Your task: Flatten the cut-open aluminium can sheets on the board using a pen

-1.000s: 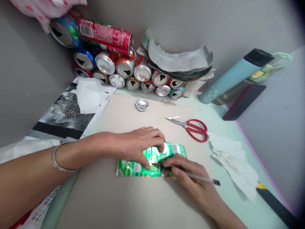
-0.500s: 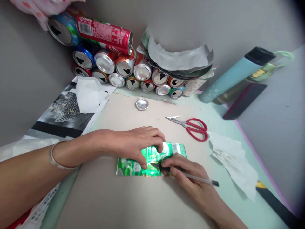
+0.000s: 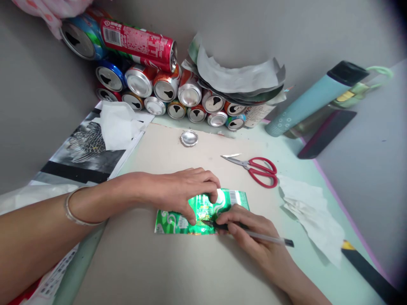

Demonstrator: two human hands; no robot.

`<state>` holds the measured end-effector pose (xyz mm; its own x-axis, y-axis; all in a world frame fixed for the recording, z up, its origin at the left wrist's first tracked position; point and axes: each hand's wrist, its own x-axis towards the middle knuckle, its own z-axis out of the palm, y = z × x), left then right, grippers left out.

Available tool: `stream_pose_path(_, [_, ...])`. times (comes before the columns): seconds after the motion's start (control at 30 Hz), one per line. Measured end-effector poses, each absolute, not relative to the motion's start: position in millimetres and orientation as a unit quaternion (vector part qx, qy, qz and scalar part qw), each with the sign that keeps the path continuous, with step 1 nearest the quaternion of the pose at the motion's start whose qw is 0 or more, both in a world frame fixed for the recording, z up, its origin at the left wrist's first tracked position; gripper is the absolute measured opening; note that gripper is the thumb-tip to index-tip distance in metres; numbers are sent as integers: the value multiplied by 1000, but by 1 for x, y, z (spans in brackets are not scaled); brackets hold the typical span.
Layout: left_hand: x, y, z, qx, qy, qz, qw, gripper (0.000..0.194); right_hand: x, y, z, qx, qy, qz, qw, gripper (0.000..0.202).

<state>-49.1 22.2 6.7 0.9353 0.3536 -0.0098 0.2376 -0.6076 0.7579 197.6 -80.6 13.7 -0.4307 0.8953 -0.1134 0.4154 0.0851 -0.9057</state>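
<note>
A flat green metal sheet (image 3: 173,224), printed like a drink can and showing a barcode, lies on the beige board (image 3: 143,262). My left hand (image 3: 184,190) rests over it from the left, thumb and fingertips spread apart and touching its surface. My right hand (image 3: 251,233) grips a pen (image 3: 267,238) with a clear barrel and a black end. The pen's tip meets the sheet just right of my left thumb. The middle of the sheet is partly covered by both hands.
Red-handled scissors (image 3: 262,171) and a small round silver piece (image 3: 189,138) lie beyond the sheet. Stacked drink cans (image 3: 165,91) line the back wall, with curved metal sheets (image 3: 235,76) on top. At right are a blue bottle (image 3: 311,101), crumpled tissue (image 3: 313,216) and a black-and-yellow tool (image 3: 365,264).
The pen's tip has shifted very slightly, and its rear end sits a touch lower and further right. My left hand and the green sheet stay in place.
</note>
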Motion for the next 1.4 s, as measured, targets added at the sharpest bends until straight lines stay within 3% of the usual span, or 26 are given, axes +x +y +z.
stream_pose_path(0.37, [-48, 22, 10, 893, 168, 66, 412, 49, 203, -79, 11, -463, -655, 536, 263, 23])
stream_pose_path(0.5, [-47, 20, 10, 887, 185, 60, 419, 54, 209, -77, 4, -481, -524, 612, 345, 27])
stream_pose_path(0.7, [-50, 20, 5, 876, 193, 61, 438, 61, 213, -72, 13, -491, -516, 532, 457, 32])
stream_pose_path(0.87, [-49, 21, 9, 874, 188, 55, 445, 56, 223, -75, 29, -528, -699, 277, 394, 19])
stream_pose_path(1.0, [-49, 22, 10, 880, 176, 56, 438, 56, 235, -75, 31, -492, -838, 73, 227, 43])
stream_pose_path(1.07, [-49, 23, 8, 884, 172, 59, 430, 53, 238, -75, 29, -494, -851, 40, 171, 52])
stream_pose_path(1.2, [-49, 25, 4, 890, 166, 63, 421, 51, 246, -78, 25, -500, -852, 45, 150, 55])
stream_pose_path(1.4, [-50, 26, 1, 889, 164, 66, 422, 52, 303, -47, 17, -602, -766, 46, 219, 25])
